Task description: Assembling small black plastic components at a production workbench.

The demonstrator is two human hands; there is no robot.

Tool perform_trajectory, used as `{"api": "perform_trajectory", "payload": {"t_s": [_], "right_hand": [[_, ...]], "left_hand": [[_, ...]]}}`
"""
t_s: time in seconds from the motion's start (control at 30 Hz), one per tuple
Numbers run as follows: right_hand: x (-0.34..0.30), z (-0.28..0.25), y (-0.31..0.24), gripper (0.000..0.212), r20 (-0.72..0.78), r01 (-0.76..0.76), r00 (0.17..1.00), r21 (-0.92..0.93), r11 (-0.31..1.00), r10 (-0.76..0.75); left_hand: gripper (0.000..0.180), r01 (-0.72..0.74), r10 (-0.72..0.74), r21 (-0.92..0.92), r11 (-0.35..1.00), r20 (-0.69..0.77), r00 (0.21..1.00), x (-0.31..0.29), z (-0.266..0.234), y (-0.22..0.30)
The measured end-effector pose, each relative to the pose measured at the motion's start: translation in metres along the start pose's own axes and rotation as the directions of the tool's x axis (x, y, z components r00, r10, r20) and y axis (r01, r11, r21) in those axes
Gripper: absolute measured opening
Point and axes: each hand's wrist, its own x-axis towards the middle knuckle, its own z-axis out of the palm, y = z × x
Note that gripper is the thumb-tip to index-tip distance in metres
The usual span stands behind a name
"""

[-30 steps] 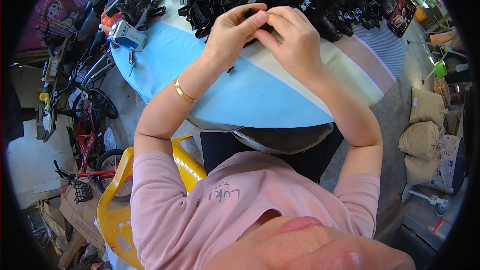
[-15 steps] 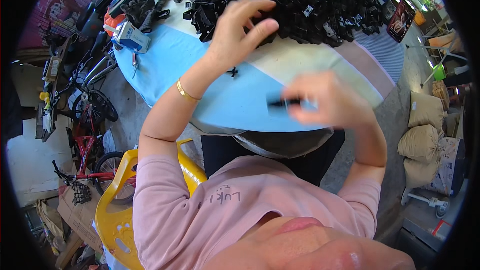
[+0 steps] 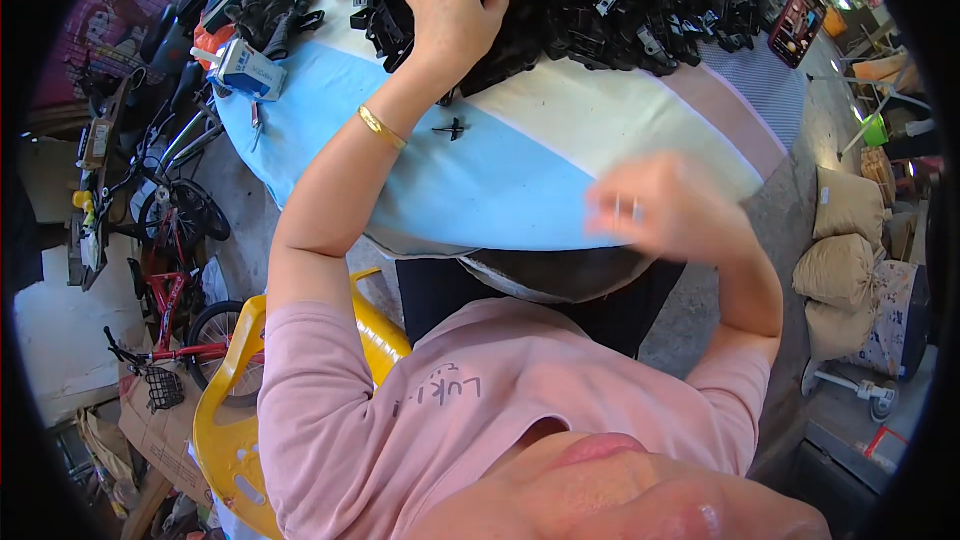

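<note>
A large heap of small black plastic parts (image 3: 600,10), some with shiny metal bits, covers the far side of the cloth-covered table. My left hand (image 3: 453,5) is at the heap's near left edge, its fingers bent and closed on a black plastic part that shows between thumb and forefinger. Over the table's near edge on the right is my right hand (image 3: 660,205). Motion smears its fingers, and whether anything is in them does not show. One small black cross-shaped piece (image 3: 453,129) lies alone on the blue cloth (image 3: 480,190), just right of my left wrist.
A blue-and-white carton (image 3: 250,72) and dark gloves (image 3: 265,20) lie at the table's left. A phone (image 3: 797,26) stands upright at the right edge. Beside me are a yellow plastic chair (image 3: 225,390) and a red bicycle (image 3: 175,305); full sacks (image 3: 838,270) are stacked at right.
My left hand has reached farther into the heap and its fingers have closed. My right hand has moved slightly right; the blurred black piece at its fingers no longer shows.
</note>
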Motion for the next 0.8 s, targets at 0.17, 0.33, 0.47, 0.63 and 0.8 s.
{"api": "perform_trajectory", "payload": {"t_s": [0.17,0.33,0.47,0.63,0.8], "right_hand": [[0.055,-0.010,0.066,0.018,-0.618,-0.081,0.765,-0.367,0.927,-0.178],[0.080,-0.011,0.080,0.021,-0.536,-0.244,0.842,-0.486,0.839,-0.066],[0.078,-0.012,0.078,0.020,-0.533,-0.286,0.846,-0.435,0.854,0.012],[0.074,-0.007,0.081,0.023,-0.478,-0.273,0.876,-0.592,0.758,-0.058],[0.068,-0.011,0.080,0.027,-0.528,-0.150,0.849,-0.262,0.953,-0.012]], "left_hand": [[0.012,-0.141,0.086,-0.375,0.916,-0.160,0.983,0.002,-0.011,0.015],[0.038,0.550,-0.137,-0.829,0.099,0.536,0.833,-0.013,-0.029,0.021],[0.035,0.653,-0.016,-0.716,-0.245,0.677,0.736,-0.012,-0.028,0.022],[0.033,0.709,-0.021,-0.632,-0.313,0.751,0.660,-0.015,-0.029,0.024],[0.034,0.754,0.012,-0.563,-0.338,0.799,0.601,-0.016,-0.026,0.020]]}}
